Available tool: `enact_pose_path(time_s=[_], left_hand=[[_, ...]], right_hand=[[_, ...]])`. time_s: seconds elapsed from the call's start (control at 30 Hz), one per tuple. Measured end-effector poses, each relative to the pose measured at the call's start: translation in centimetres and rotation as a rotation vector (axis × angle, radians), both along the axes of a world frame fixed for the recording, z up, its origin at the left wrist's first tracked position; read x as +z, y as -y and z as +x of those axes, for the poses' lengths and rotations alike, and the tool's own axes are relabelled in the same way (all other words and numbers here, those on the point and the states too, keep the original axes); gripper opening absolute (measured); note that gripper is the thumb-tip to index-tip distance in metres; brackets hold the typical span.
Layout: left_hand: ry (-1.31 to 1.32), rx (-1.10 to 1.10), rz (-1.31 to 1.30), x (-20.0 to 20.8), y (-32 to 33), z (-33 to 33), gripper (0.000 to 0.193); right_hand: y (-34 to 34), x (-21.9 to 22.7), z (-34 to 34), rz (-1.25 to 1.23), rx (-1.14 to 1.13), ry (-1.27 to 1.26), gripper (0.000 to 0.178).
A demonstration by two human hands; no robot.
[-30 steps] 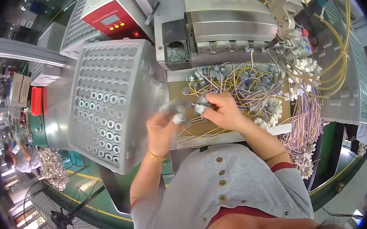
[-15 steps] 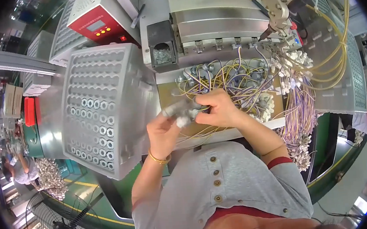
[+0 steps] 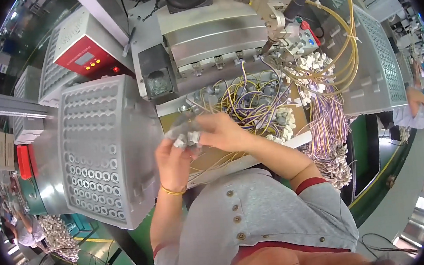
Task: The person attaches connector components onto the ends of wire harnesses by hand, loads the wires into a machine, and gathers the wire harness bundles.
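Observation:
My left hand [image 3: 172,161] and my right hand [image 3: 223,132] meet just right of the grey tray [image 3: 141,189], over the front left of the tan work board [image 3: 168,122]. The left fingers are bent upward around small grey-white pieces [image 3: 192,138], partly smeared by motion. Pale coverings seem to sit on some left fingertips. My right thumb and forefinger close on the same spot from the right; what they pinch is too blurred to name. Behind the hands lies a tangle of yellow, purple and white wires [image 3: 249,101] with grey round parts among them.
Rows of metal rings [image 3: 95,175] fill part of the tray. A red and white control box [image 3: 84,58] stands behind it. Further back are a metal fixture [image 3: 213,36] with clips and a black bin [image 3: 156,71]. Wire bundles with white connectors [image 3: 329,122] hang at right.
The whole view has shifted, so most things sit further left. My hands stay together, drawn slightly closer, and the dark wire end between them no longer shows plainly.

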State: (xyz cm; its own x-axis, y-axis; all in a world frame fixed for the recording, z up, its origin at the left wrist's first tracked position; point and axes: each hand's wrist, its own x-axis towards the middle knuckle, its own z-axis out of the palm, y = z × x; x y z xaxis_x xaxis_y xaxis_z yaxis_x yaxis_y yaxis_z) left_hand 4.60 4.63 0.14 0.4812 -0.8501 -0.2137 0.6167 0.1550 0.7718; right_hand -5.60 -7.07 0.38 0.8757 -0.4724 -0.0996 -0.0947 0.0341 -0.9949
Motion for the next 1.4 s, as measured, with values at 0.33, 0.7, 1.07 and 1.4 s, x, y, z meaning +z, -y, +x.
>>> enact_pose_path(time_s=[0.33,0.7,1.07,1.4], left_hand=[[1.775,-0.157,0.169,-7.9,-1.3,-1.0,0.034],[1.749,-0.245,0.307,-3.3,-2.8,2.2,0.013],[1.533,0.062,0.171,1.7,-3.4,4.0,0.026],[1.892,0.137,0.052,2.7,-3.2,3.8,0.026]], right_hand=[[4.4,-3.1,2.8,0.186,-0.779,0.131,0.012],[4.0,-3.0,3.7,0.124,-0.841,0.177,0.011],[4.4,-1.3,2.9,-0.254,-0.721,0.005,0.013],[-1.4,-1.5,0.3,-0.533,0.09,0.169,0.01]])
